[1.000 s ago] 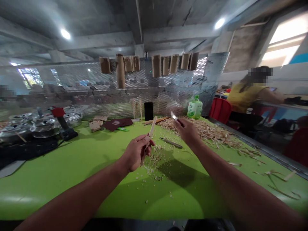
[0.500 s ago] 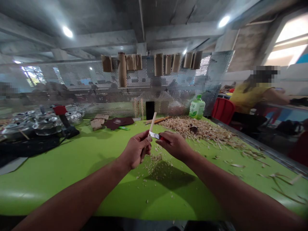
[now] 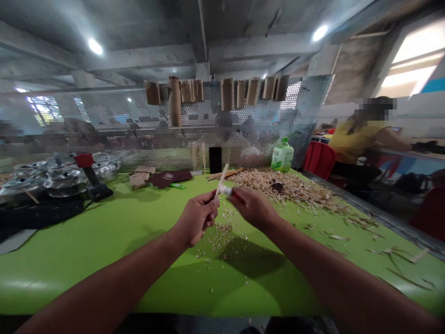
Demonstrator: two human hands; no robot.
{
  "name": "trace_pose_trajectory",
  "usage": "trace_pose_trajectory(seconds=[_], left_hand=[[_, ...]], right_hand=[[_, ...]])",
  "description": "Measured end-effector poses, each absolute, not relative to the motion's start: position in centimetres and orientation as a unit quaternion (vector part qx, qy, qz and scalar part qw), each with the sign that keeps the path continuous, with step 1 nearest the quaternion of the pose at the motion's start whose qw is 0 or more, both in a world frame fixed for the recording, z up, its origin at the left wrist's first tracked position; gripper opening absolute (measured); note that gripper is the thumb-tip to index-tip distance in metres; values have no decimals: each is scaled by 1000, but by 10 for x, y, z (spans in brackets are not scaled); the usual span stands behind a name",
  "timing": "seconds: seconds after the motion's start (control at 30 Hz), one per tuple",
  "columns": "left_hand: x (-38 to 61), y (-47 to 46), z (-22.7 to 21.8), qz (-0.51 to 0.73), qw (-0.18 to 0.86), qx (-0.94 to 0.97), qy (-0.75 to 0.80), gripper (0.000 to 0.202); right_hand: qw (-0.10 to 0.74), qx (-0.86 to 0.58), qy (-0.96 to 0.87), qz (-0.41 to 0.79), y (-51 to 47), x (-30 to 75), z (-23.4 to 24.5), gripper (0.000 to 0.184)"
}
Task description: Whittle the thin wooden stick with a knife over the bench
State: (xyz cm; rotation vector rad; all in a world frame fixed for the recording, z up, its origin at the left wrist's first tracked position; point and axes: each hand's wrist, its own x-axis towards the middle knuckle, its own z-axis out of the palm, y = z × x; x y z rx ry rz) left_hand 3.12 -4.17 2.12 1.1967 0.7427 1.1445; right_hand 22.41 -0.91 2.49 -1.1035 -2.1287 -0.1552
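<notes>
My left hand (image 3: 197, 218) is closed round the lower part of a pale wooden stick (image 3: 223, 177), which leans upward and slightly right. In my right hand (image 3: 253, 206) is a utility knife (image 3: 227, 190) with a red handle, mostly covered by my fingers. Its short blade is blurred and lies close against the stick, just above my left fingers; whether it touches I cannot tell. Small wood chips (image 3: 222, 232) lie scattered on the green table (image 3: 114, 260) below my hands.
A heap of shavings (image 3: 295, 185) spreads at the back right, beside a green bottle (image 3: 282, 155). A black phone (image 3: 215, 160) stands at the perforated metal screen (image 3: 156, 139). Metal pots (image 3: 66, 181) and brown sandpaper-like sheets (image 3: 172, 177) lie left. A person in yellow (image 3: 358, 139) sits at right.
The knife blade has moved slightly up along the stick and is now smeared by motion. The stick leans a little further right. Both hands keep their grips.
</notes>
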Motion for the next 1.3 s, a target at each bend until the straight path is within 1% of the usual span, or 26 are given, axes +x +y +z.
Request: trace_pose_trajectory(seconds=[0.1, 0.2, 0.27, 0.33, 0.37, 0.43, 0.5, 0.6, 0.67, 0.73, 0.8, 0.93, 1.03, 1.13, 1.3], left_hand=[[34, -42, 20, 480, 625, 521, 329, 44], [35, -43, 18, 477, 618, 529, 331, 43], [35, -45, 16, 464, 610, 540, 348, 43], [35, -47, 15, 445, 609, 549, 359, 46], [35, -46, 14, 450, 613, 547, 350, 47], [34, -43, 14, 484, 606, 530, 342, 47], [33, -37, 15, 503, 600, 518, 344, 44], [30, -31, 19, 521, 598, 513, 329, 39], [28, -30, 22, 539, 597, 512, 301, 36], [28, -31, 24, 542, 596, 515, 292, 33], [28, -33, 25, 531, 597, 520, 302, 35], [28, -37, 26, 522, 591, 525, 319, 51], [27, -39, 26, 503, 587, 538, 337, 58], [27, -39, 24, 498, 584, 542, 341, 58], [30, -36, 22, 520, 589, 522, 330, 50]], right_hand=[[391, -447, -800, -86, -2, 230, 29, 28], [409, -467, -779, -91, 12, 243, 33, 29], [451, -524, -720, -61, 26, 260, 38, 35], [506, -595, -624, -22, 39, 281, 43, 42], [530, -611, -588, -35, 43, 290, 45, 42], [543, -601, -584, -46, 45, 295, 44, 40], [519, -544, -659, -33, 37, 283, 38, 37], [432, -431, -792, -15, 17, 248, 26, 30], [393, -401, -827, -10, 5, 229, 20, 28], [373, -391, -841, -9, -2, 220, 17, 28], [363, -382, -850, -9, -5, 218, 15, 28], [362, -367, -857, -12, -6, 219, 14, 27], [365, -375, -852, -15, -6, 217, 13, 28], [361, -388, -848, -30, -8, 215, 12, 29], [341, -409, -842, -86, -10, 213, 14, 30]])
